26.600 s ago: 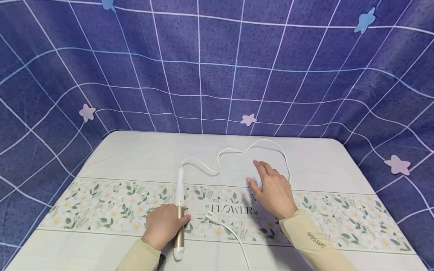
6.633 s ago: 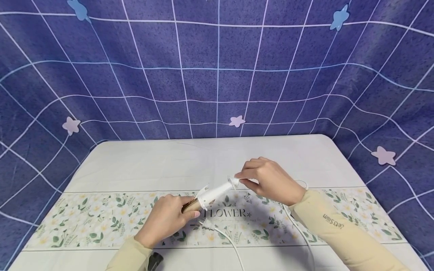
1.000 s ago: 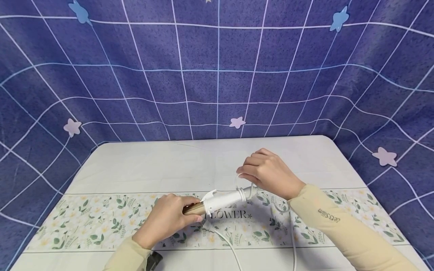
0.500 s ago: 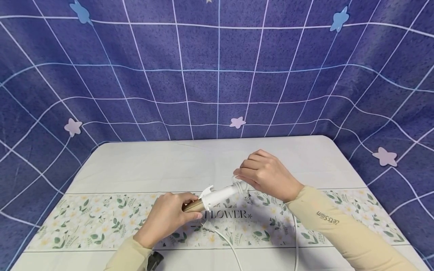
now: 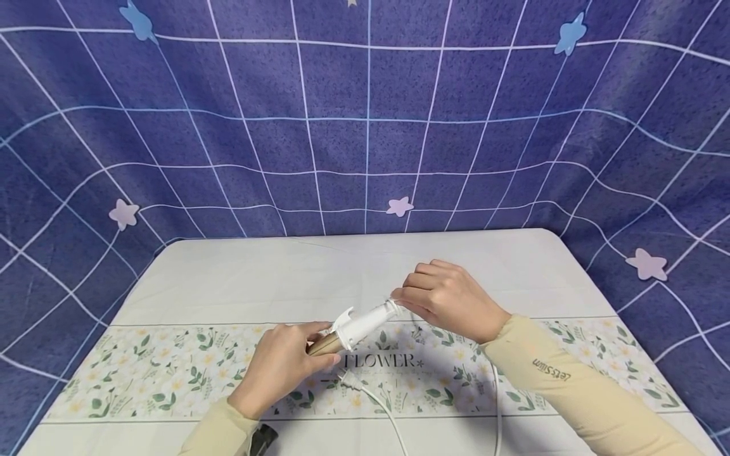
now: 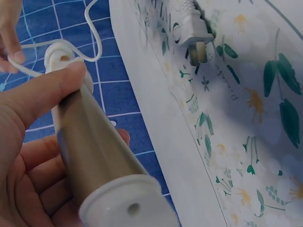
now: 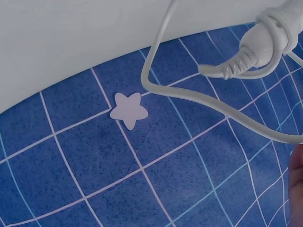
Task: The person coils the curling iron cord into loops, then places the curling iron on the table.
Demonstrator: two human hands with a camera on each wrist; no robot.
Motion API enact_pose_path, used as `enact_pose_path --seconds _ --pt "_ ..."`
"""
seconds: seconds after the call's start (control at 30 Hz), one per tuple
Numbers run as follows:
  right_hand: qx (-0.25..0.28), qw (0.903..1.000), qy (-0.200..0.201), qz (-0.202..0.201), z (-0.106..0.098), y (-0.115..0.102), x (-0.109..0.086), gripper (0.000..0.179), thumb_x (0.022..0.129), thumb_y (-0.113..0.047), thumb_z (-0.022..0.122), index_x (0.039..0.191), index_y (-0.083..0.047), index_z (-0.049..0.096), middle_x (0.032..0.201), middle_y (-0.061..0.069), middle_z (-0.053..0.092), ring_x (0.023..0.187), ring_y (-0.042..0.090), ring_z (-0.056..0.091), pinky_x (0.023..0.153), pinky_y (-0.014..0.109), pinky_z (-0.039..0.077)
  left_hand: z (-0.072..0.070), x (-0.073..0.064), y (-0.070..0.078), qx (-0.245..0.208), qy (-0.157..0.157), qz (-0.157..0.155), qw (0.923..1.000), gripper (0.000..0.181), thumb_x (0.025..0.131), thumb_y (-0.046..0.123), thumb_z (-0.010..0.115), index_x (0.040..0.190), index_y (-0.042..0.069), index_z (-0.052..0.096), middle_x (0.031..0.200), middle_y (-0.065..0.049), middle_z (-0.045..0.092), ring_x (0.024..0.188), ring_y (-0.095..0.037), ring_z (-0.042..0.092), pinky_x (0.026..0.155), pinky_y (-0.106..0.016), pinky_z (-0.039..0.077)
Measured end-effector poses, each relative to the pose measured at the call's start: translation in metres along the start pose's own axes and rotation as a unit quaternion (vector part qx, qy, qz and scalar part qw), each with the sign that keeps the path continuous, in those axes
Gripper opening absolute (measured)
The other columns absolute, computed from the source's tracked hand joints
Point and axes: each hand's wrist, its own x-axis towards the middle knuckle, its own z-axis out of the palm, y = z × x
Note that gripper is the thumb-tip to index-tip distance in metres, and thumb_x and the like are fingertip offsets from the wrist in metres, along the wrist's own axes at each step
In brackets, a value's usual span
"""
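- The left hand (image 5: 285, 361) grips the curling iron (image 5: 365, 324) by its gold barrel (image 5: 324, 345), thumb and fingers curled round it.
- The iron is held over the table's floral band (image 5: 171, 364), between the two hands, its white handle slanting toward the right hand (image 5: 447, 297).
- The right hand pinches the white cord (image 7: 208, 100) close to the handle's end (the fingertips are mostly cut off in the right wrist view).
- The cord passes round the tail of the handle, near the ribbed sleeve (image 7: 234, 65) where it leaves the iron.
- The two-pronged plug (image 5: 350, 380) lies on the floral band, just below the FLOWER lettering (image 5: 379, 360).
- A blue gridded cloth (image 5: 365, 145) with pale stars hangs behind the white table (image 5: 256, 272).
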Motion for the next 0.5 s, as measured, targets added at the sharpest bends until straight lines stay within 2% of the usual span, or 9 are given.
enact_pose_path --seconds 0.2,0.37,0.5 --pt "-0.005 0.9998 -0.016 0.012 -0.0014 -0.0022 0.0015 0.007 0.082 -0.019 0.067 0.086 -0.014 0.069 0.074 -0.007 0.061 0.067 0.009 0.053 0.062 0.023 0.04 0.0009 -0.0004 0.0011 0.016 0.004 -0.001 0.9999 0.036 0.067 0.038 0.078 0.096 0.019 0.071 0.061 0.014 0.057 0.041 -0.001 0.036 0.041 -0.022 0.03" --pt "-0.003 0.9994 -0.026 0.023 0.0003 -0.0015 0.0004 0.009 0.075 -0.02 0.073 0.079 -0.015 0.067 0.071 -0.007 0.061 0.064 0.009 0.054 0.071 0.027 0.041 0.0011 0.0005 0.002 0.01 0.01 -0.004 0.9999 0.034 0.068 0.035 0.078 0.098 0.021 0.071 0.06 0.015 0.055 0.041 -0.002 0.035 0.041 -0.023 0.03" --pt "0.025 0.9983 -0.038 0.036 0.0007 -0.0006 -0.0013 0.009 0.075 -0.022 0.072 0.077 -0.014 0.067 0.07 -0.009 0.063 0.06 0.005 0.054 0.08 0.031 0.04 0.0012 0.0004 0.0016 0.005 0.007 -0.014 0.9999 0.035 0.068 0.036 0.078 0.099 0.021 0.07 0.06 0.015 0.055 0.041 -0.002 0.036 0.041 -0.023 0.03"
